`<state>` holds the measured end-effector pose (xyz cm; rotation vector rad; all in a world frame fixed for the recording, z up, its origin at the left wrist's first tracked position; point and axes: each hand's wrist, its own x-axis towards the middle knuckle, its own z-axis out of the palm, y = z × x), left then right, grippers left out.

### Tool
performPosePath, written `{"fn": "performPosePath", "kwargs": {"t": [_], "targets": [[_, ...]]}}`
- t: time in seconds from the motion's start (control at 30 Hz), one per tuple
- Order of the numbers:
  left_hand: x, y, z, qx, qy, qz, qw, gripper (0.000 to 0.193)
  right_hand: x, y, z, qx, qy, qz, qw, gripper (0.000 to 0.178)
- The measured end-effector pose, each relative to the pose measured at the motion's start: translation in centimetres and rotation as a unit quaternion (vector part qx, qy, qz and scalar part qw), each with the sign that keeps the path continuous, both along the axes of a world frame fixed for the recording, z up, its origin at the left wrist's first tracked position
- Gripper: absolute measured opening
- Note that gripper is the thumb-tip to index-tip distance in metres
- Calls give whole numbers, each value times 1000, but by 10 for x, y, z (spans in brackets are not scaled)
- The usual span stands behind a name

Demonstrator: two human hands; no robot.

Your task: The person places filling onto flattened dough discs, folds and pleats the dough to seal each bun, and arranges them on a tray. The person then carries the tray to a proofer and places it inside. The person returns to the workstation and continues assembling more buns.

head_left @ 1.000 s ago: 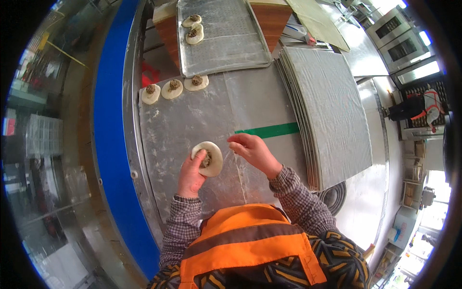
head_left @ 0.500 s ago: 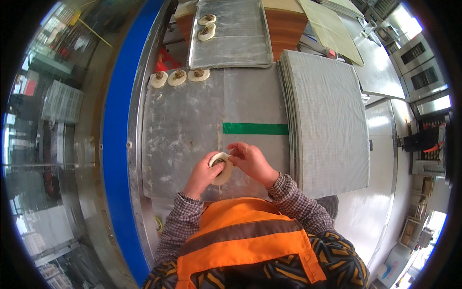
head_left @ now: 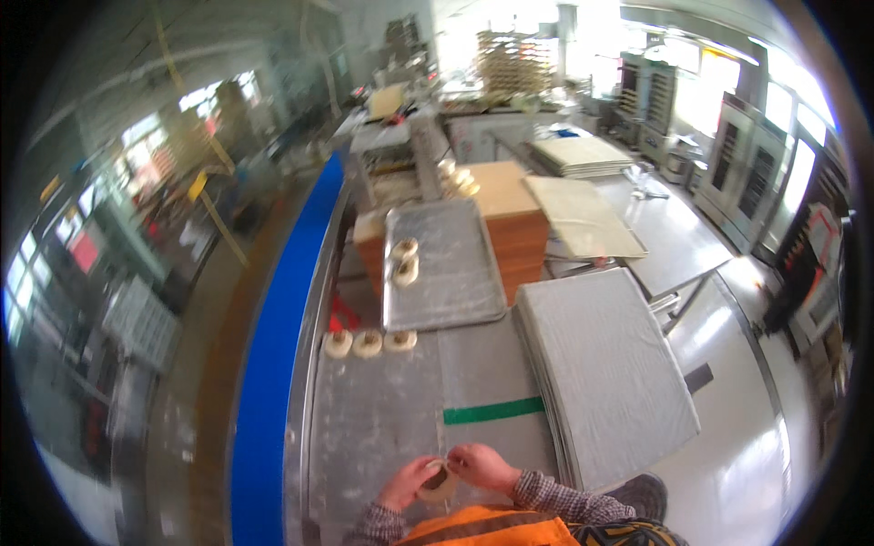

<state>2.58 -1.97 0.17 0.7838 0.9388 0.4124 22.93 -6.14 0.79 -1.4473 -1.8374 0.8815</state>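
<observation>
Low in the picture, my left hand [head_left: 407, 484] grips a round, pale dough wrapper [head_left: 440, 491] with dark brown filling in its middle. The fingers of my right hand [head_left: 485, 469] are closed in a pinch at the wrapper's right rim. Both hands are just above the grey, flour-dusted worktable [head_left: 373, 419]. Along the table's far left edge lie three dough rounds [head_left: 368, 343] topped with dark filling. Two more filled dough rounds [head_left: 406, 269] rest on the left side of a metal tray [head_left: 455, 291] beyond the table.
A strip of green tape [head_left: 492, 411] crosses the tabletop. To the right stands a stack of grey, cloth-like sheets [head_left: 605, 378]. A long blue band [head_left: 273, 373] runs down the left side. Wooden boxes [head_left: 514, 237] stand by the tray, and a steel table [head_left: 669, 227] is farther right.
The view has tilted up, so more of the room shows and my hands appear lower in the picture. Both hands stay at the dough wrapper.
</observation>
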Motion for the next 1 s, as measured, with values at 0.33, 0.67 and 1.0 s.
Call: {"fn": "performPosePath", "kwargs": {"t": [0.33, 0.67, 1.0], "targets": [[-44, 31, -18, 139, 128, -224, 956, 34, -49, 4, 3, -86, -78, 10, 993, 22], [-69, 29, -9, -95, -66, -71, 991, 31, -72, -3, 5, -41, -10, -92, 995, 21], [-50, 35, -1, 61, 95, -187, 976, 29, -71, 3, 1, -118, 99, -124, 980, 12]]}}
